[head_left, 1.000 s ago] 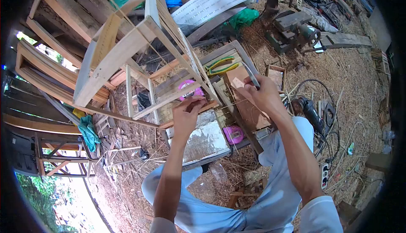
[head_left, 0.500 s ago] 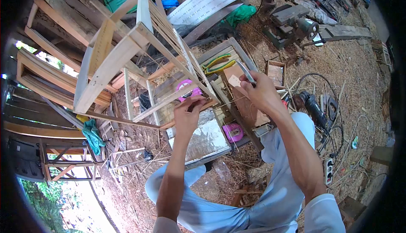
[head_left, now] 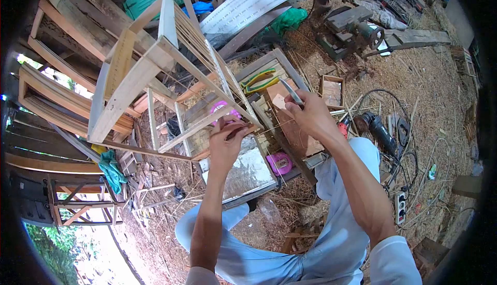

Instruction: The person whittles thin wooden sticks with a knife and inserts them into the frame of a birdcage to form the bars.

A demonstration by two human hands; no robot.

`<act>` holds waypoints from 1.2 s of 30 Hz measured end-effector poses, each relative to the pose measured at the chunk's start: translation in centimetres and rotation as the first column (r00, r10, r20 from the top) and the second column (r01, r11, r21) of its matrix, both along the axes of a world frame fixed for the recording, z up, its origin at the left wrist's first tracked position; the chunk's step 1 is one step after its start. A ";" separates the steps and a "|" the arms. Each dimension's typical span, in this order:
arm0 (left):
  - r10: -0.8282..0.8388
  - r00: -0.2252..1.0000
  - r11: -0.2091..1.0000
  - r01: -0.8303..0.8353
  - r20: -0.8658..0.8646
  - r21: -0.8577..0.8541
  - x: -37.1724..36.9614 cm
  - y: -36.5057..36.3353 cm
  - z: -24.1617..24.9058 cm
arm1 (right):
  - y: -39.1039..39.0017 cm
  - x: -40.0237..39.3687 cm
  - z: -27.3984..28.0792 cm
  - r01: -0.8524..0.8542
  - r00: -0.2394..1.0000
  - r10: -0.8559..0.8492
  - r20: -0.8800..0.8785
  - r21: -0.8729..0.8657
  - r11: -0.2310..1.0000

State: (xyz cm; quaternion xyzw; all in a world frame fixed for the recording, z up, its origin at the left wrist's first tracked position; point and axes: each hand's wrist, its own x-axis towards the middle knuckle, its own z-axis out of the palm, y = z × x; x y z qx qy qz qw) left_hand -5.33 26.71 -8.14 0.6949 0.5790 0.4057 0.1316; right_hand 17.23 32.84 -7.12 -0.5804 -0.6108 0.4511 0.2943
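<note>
My right hand (head_left: 312, 117) is closed round a narrow, grey, blade-like metal tool (head_left: 290, 91), its tip pointing up and to the left. Most of the handle is hidden in my fingers. My left hand (head_left: 226, 145) is closed at the lower rail of a slatted wooden frame (head_left: 202, 79), thumb and fingers drawn together. Whatever sits between those fingertips is too small to make out. The frame leans over a low workbench (head_left: 303, 80). Yellow-green handled pliers (head_left: 259, 80) and a brown board (head_left: 292, 130) lie on this bench.
One pink round item (head_left: 225, 111) lies behind the frame, another pink item (head_left: 280, 163) by the bench's near edge. An angle grinder (head_left: 382, 132), a power strip (head_left: 400, 207) and cables lie on the shavings at right. A bench vise (head_left: 347, 31) stands behind; curved wooden pieces (head_left: 67, 99) are stacked left.
The whole view has shifted slightly, moving the bench and frame a little left. Both hands keep nearly the same pose, the right still with the metal tool.
</note>
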 end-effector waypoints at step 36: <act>0.603 0.708 0.733 -0.311 -0.368 0.605 -9.9 12.1 21.1 | -0.9 -5.0 -3.1 0.075 0.941 0.064 -0.334 0.388 0.919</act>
